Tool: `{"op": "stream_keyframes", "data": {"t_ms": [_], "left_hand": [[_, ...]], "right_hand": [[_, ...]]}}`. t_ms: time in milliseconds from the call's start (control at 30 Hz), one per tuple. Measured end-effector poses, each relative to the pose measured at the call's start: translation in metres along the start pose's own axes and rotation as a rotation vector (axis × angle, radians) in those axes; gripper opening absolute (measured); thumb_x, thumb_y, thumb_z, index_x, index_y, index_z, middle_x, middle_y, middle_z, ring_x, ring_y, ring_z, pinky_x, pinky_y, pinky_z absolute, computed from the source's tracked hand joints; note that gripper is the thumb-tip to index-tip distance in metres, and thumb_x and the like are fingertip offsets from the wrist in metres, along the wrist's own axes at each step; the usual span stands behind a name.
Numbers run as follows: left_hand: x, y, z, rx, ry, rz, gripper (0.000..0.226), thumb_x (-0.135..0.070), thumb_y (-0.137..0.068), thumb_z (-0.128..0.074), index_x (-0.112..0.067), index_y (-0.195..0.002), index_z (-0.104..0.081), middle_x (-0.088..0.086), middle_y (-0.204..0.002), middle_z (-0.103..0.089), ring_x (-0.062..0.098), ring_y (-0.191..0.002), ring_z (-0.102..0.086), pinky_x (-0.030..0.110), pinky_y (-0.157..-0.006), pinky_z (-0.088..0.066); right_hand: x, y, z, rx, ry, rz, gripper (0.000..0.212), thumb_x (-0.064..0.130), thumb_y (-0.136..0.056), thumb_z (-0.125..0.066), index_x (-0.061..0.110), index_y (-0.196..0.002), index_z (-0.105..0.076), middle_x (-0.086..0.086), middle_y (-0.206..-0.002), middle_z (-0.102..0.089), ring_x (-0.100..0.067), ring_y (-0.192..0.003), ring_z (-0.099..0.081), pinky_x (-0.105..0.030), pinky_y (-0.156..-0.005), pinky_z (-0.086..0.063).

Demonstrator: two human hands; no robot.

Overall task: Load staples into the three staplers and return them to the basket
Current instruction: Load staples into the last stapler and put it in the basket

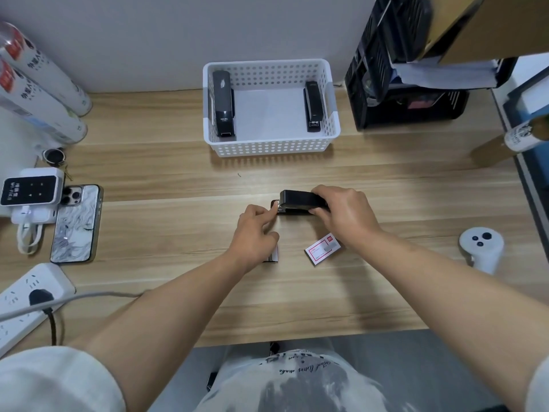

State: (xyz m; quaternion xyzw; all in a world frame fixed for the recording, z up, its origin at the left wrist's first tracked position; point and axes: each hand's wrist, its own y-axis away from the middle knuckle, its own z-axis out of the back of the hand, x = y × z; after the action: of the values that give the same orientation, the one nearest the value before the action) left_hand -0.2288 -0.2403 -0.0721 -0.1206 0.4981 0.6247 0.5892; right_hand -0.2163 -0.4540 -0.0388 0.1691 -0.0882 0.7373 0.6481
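- Black stapler [301,201] — rigid, probably slick — lies mid-desk, near of the basket [271,148]; best gripped across its body.
- Right hand [346,217] clamps its rear.
- Left hand [258,233] pinches at its front end.

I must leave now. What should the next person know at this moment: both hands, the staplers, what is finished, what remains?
Right hand: grip on the third stapler, held on the desk.
Left hand: fingertips at the stapler's front end; whether they pinch staples I cannot tell.
Basket: two staplers inside, one left, one right; loaded or not is not visible.
Staple box lies near the right wrist.
Left: finish this stapler, put it in the basket.
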Motion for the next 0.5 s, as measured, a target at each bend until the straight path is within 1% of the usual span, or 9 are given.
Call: {"op": "stream_keyframes", "data": {"t_ms": [167,300,400,500], "left_hand": [[0.001,-0.003,-0.002,0.001,0.001,0.011,0.067,0.001,-0.083,-0.056,-0.026,-0.144,-0.056,-0.007,-0.109,-0.039,0.025,-0.119,-0.045,0.038,-0.110,-0.040],[-0.001,-0.001,-0.002,-0.008,0.012,0.039,0.063,-0.005,-0.085,-0.058,-0.027,-0.144,-0.055,-0.006,-0.111,-0.040,0.022,-0.119,-0.045,0.027,-0.108,-0.038],[-0.008,-0.001,0.002,-0.016,0.023,0.038,0.060,-0.007,-0.087,-0.058,-0.024,-0.145,-0.055,-0.005,-0.112,-0.042,0.018,-0.114,-0.050,0.027,-0.105,-0.042],[-0.017,-0.001,0.008,-0.053,0.041,0.048,0.059,-0.005,-0.090,-0.055,-0.026,-0.145,-0.053,0.003,-0.120,-0.047,0.014,-0.109,-0.052,0.022,-0.098,-0.042]], "right_hand": [[0.001,0.000,-0.001,0.015,0.033,0.018,0.021,0.029,-0.087,-0.070,0.017,-0.104,-0.064,-0.001,-0.089,-0.070,-0.029,-0.080,-0.065,-0.039,-0.067,-0.047],[0.000,-0.001,0.001,0.028,0.029,0.027,0.021,0.029,-0.087,-0.070,0.018,-0.104,-0.064,0.000,-0.089,-0.068,-0.029,-0.081,-0.064,-0.040,-0.069,-0.048],[-0.001,-0.003,0.003,0.046,0.028,0.023,0.020,0.030,-0.088,-0.069,0.020,-0.105,-0.064,0.001,-0.091,-0.068,-0.028,-0.082,-0.064,-0.039,-0.069,-0.048],[-0.001,-0.004,0.008,0.088,0.006,0.017,0.020,0.030,-0.089,-0.068,0.021,-0.106,-0.064,0.001,-0.093,-0.068,-0.028,-0.086,-0.064,-0.040,-0.072,-0.050]]}}
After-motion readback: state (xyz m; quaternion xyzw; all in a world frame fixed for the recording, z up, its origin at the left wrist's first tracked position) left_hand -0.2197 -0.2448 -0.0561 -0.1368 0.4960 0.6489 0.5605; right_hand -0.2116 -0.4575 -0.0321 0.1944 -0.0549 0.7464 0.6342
